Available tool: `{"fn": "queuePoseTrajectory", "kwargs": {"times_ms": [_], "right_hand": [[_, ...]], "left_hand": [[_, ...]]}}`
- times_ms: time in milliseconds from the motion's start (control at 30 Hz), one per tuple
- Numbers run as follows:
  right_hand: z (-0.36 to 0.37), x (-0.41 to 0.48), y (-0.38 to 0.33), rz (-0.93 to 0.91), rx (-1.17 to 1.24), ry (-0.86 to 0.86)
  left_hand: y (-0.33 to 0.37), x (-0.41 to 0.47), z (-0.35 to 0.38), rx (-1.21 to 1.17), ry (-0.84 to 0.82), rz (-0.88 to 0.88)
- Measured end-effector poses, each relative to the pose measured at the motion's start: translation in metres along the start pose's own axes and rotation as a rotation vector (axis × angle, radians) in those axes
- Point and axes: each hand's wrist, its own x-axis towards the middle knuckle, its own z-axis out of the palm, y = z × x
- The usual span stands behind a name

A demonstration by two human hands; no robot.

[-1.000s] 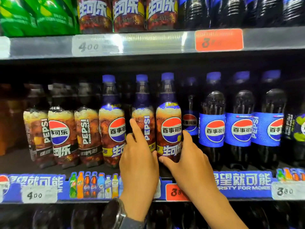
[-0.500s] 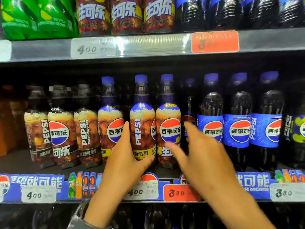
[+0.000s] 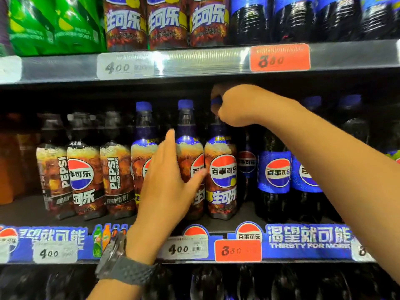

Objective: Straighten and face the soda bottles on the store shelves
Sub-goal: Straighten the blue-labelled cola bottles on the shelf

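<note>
Head view: the right hand [image 3: 236, 107] was closed around the cap of 1 brown-label soda bottle [image 3: 220, 176] at the front of the middle shelf [image 3: 28, 210]. The left hand [image 3: 166, 180] was open, fingers spread (gripping nothing), resting against the neighbouring bottle [image 3: 189, 163]. Risk: twisting by the cap alone could tip the bottle into the blue-label bottles [image 3: 273, 172] just beside it.
</note>
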Motion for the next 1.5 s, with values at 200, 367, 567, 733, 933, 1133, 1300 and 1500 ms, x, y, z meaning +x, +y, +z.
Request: {"fn": "queuePoseTrajectory", "kwargs": {"times_ms": [200, 367, 567, 733, 933, 1133, 1300, 1500], "right_hand": [[-0.001, 0.009, 0.008, -0.004, -0.008, -0.01], [0.003, 0.009, 0.02, 0.027, 0.024, 0.024], [0.009, 0.012, 0.025, -0.01, 0.149, 0.073], [0.009, 0.013, 0.026, 0.006, 0.136, 0.062], [0.012, 0.011, 0.03, -0.009, 0.186, 0.075], [0.014, 0.012, 0.032, -0.015, 0.23, 0.098], [0.015, 0.013, 0.033, -0.007, 0.265, 0.114], [0.014, 0.012, 0.031, -0.018, 0.241, 0.111]], "left_hand": [[0.013, 0.038, -0.003, 0.173, 0.046, 0.03], [0.005, 0.058, -0.016, 0.033, -0.181, 0.017], [0.001, 0.059, -0.02, 0.006, -0.213, -0.009], [0.006, 0.053, -0.015, 0.025, -0.21, 0.003], [0.01, 0.052, -0.013, -0.024, -0.224, 0.013], [0.009, 0.052, -0.017, -0.071, -0.249, 0.021], [0.005, 0.051, -0.02, -0.068, -0.262, 0.026], [0.003, 0.049, -0.025, -0.063, -0.251, 0.041]]}}
